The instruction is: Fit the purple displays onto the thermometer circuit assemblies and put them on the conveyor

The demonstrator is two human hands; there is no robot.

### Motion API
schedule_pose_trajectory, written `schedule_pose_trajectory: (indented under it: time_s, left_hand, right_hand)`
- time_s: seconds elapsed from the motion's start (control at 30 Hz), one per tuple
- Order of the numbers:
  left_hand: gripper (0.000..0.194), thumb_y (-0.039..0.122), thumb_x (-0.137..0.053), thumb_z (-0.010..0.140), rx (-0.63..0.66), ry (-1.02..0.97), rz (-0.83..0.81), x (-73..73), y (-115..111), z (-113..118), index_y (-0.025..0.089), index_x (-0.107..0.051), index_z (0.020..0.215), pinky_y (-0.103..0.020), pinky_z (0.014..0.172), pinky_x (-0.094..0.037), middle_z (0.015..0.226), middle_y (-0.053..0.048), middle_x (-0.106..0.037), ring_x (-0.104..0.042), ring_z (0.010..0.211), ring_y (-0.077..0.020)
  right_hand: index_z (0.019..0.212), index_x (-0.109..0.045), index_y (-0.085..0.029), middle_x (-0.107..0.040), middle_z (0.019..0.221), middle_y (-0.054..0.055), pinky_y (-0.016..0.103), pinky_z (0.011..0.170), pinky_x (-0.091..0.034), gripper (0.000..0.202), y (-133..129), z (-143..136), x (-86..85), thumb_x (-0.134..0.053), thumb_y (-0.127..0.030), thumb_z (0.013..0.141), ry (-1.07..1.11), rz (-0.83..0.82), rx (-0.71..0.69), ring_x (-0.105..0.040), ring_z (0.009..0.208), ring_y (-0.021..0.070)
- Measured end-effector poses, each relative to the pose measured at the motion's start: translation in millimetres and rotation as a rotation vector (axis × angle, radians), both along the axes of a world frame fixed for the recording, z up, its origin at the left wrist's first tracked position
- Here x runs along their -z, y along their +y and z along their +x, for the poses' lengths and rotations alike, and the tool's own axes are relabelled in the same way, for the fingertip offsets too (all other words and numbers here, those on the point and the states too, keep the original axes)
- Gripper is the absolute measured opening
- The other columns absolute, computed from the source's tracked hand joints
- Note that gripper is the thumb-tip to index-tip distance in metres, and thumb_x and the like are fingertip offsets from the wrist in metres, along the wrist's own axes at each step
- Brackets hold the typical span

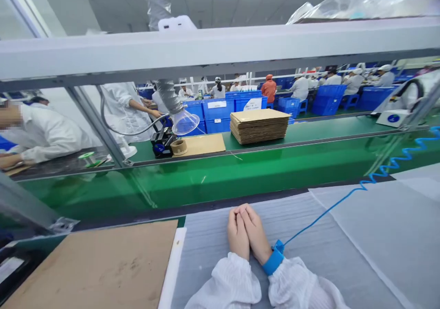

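My left hand (238,235) and my right hand (254,233) rest together on a white foam sheet (206,249), pressed side by side with the fingers curled in against each other. Both are closed, and no object shows in either. The palms are hidden. Around my right wrist sits a blue wrist strap (274,259), its coiled blue cord (343,199) running up to the right. White sleeves cover both forearms. To the left of my hands lies a brown cardboard sheet (103,263).
Beyond the green conveyor belt (275,164) are a cardboard stack (259,128), a tape roll (179,147) and a fume hood funnel (185,122). A metal beam (220,47) crosses overhead. A co-worker in white (55,130) leans in at the left; others sit farther back near blue bins (216,116).
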State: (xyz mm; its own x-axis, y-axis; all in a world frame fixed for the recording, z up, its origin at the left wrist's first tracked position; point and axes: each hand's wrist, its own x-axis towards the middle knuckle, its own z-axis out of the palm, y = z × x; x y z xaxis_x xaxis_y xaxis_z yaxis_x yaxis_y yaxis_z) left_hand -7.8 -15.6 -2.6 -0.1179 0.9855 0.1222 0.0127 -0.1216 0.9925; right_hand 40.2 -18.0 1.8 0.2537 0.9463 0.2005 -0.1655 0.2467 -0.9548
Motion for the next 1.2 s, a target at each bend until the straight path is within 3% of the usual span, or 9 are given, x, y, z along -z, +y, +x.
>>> schedule_pose_trajectory:
  time_s: [0.33,0.73,1.0,1.2]
  left_hand:
    - [0.035,0.051,-0.052,0.074,0.023,-0.027,-0.024,-11.8,6,-6,0.017,-0.056,0.080,-0.032,0.076,-0.047,0.081,-0.007,-0.062,-0.059,0.079,-0.0218]
    - [0.033,0.044,-0.040,0.078,0.064,0.044,-0.038,-11.8,4,-7,0.017,-0.055,0.088,-0.035,0.077,-0.046,0.086,-0.008,-0.063,-0.058,0.084,-0.0227]
    - [0.035,0.050,-0.047,0.069,0.001,0.056,-0.042,-10.5,7,-7,0.018,-0.057,0.082,-0.035,0.081,-0.045,0.088,-0.009,-0.063,-0.058,0.087,-0.0248]
    - [0.043,0.053,-0.043,0.067,0.041,0.091,-0.083,-4.5,19,-9,0.018,-0.054,0.089,-0.040,0.084,-0.042,0.092,-0.009,-0.062,-0.056,0.091,-0.0272]
  right_hand:
    - [0.071,-0.054,-0.018,-0.056,0.068,0.001,0.025,0.062,-0.042,0.029,9,-2,-0.2,-0.045,-0.042,0.085,-0.023,0.028,0.044,-0.052,0.066,0.0145]
    - [0.075,-0.051,-0.018,-0.054,0.071,0.000,0.024,0.065,-0.041,0.025,10,0,8.3,-0.040,-0.035,0.089,-0.047,0.000,-0.011,-0.049,0.067,0.0134]
    - [0.071,-0.052,-0.019,-0.054,0.069,0.000,0.024,0.064,-0.042,0.026,11,-2,2.6,-0.042,-0.037,0.087,-0.014,0.004,0.008,-0.051,0.067,0.0140]
    - [0.074,-0.055,-0.018,-0.057,0.071,0.001,0.024,0.067,-0.042,0.023,16,-1,-5.2,-0.039,-0.027,0.087,-0.045,-0.021,0.055,-0.054,0.071,0.0141]
